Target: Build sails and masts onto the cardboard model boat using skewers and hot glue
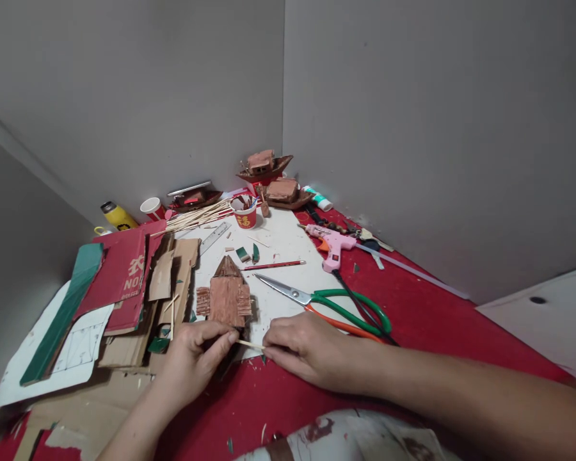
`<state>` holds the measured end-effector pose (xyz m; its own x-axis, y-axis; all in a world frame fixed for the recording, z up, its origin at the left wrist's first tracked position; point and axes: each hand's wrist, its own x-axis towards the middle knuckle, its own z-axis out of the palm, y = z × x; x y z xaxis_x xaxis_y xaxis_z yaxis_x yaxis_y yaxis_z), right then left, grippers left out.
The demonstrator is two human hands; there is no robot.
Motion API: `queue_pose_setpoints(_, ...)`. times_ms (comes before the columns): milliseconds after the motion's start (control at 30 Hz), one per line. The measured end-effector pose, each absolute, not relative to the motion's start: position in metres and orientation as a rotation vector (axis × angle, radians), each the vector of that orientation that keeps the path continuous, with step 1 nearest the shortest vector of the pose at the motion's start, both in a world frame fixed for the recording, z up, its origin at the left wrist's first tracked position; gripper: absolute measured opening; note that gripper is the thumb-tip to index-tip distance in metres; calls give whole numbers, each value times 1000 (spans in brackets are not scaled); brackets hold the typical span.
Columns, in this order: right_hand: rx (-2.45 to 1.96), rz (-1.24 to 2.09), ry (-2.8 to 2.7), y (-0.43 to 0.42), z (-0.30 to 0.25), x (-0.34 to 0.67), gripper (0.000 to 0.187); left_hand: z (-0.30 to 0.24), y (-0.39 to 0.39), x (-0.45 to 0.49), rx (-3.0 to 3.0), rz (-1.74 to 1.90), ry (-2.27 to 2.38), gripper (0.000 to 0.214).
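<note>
Between my two hands runs a thin pale wooden stick (250,345), pinched at both ends. My left hand (202,346) grips its left end close to the lower edge of a brown model boat (226,301), which lies on white paper with its pointed end away from me. At the stick's right end, the fingers of my right hand (300,351) are closed. Scissors (312,298) with green and orange handles lie open just beyond my right hand. A red pencil (274,264) rests past the boat's tip.
A pink glue gun (333,244) lies at the right. Cardboard pieces (120,275) are piled at the left. Behind stand a red paper cup (244,212), a bundle of sticks (196,216) and brown model boats (264,165). Grey walls (413,128) enclose the table's back.
</note>
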<state>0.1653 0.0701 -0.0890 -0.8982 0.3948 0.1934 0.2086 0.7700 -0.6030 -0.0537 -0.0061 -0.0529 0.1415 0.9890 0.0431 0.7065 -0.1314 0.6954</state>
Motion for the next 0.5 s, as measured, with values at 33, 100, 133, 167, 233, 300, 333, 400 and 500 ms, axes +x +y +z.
queue_pose_setpoints(33, -469, 850, -2656, 70, -89, 165, 24, -53, -6, -54, 1910, 706, 1622, 33)
queue_pose_setpoints(100, -473, 844, -2660, 71, -89, 165, 24, -53, -5, -53, 1921, 713, 1621, 32)
queue_pose_setpoints(133, -475, 839, -2660, 72, -88, 165, 24, -53, -4, -54, 1923, 719, 1617, 31)
queue_pose_setpoints(167, -479, 834, -2658, 72, -88, 164, 25, -53, -4, -54, 1921, 725, 1616, 31)
queue_pose_setpoints(233, -477, 823, -2654, 73, -88, 163, 25, -53, -4, -54, 1909, 730, 1619, 30)
queue_pose_setpoints(300, -478, 820, -2651, 73, -88, 163, 25, -53, -4, -54, 1890, 730, 1631, 30)
queue_pose_setpoints(333, -478, 821, -2648, 73, -88, 163, 24, -53, -4, -54, 1878, 730, 1637, 30)
queue_pose_setpoints(400, -482, 821, -2643, 73, -89, 163, 24, -52, -4, -54, 1851, 739, 1644, 29)
queue_pose_setpoints(500, -474, 815, -2641, 73, -90, 164, 24, -50, -4, -53, 1811, 750, 1645, 28)
